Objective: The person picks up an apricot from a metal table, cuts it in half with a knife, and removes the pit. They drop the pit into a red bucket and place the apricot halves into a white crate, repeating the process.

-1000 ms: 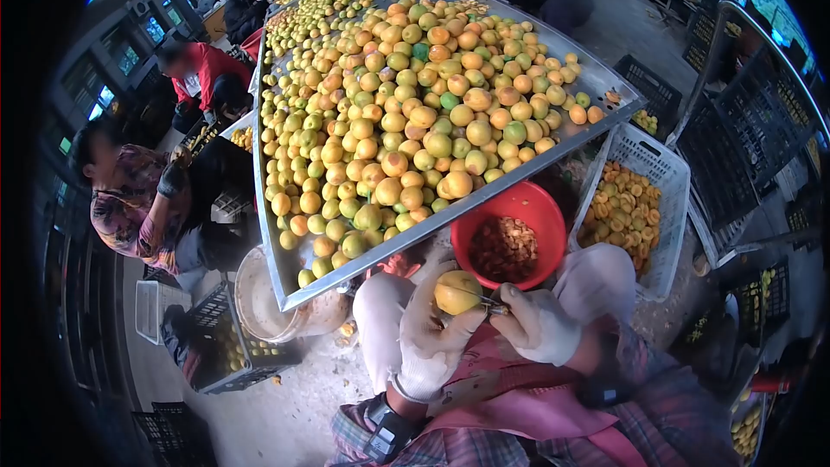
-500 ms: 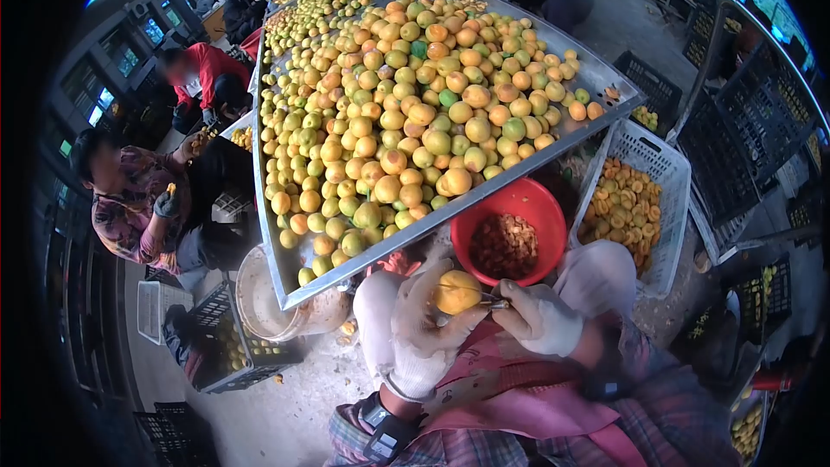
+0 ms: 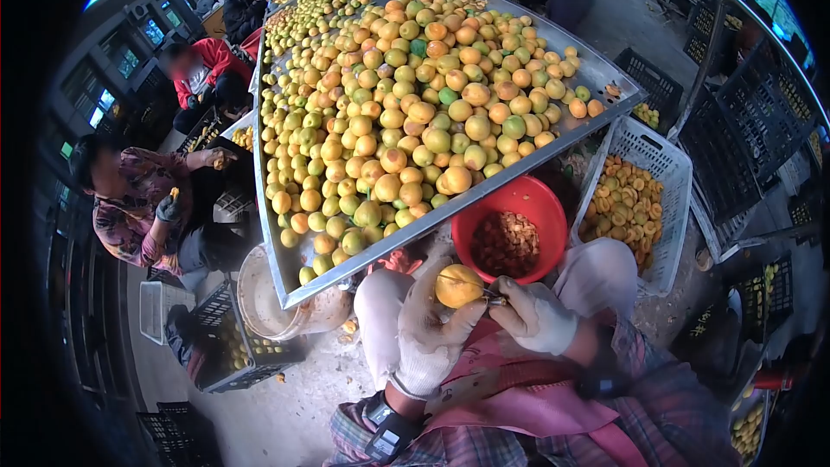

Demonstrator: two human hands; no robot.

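My left hand (image 3: 432, 324), in a whitish glove, is closed around a yellow fruit (image 3: 457, 286) that shows a dark line across its face. My right hand (image 3: 536, 318), gloved too, pinches a small tool (image 3: 494, 299) whose metal end meets the fruit's right side. Just beyond my hands is a red bowl (image 3: 553, 246) with brown pits or pieces inside. A metal-edged table (image 3: 415, 240) in front bears a large heap of yellow-green and orange fruits (image 3: 406, 121).
A white crate (image 3: 674, 199) of cut fruit stands right of the bowl. Left are a white bucket (image 3: 259, 294), a dark crate (image 3: 251, 372) with fruit and a small white crate (image 3: 160, 311). A co-worker (image 3: 130, 207) sits at the left; others sit farther back.
The fruit has turned slightly in my left hand, and a dark line now shows on it. My right hand has shifted slightly left. The co-worker at the left has moved a hand.
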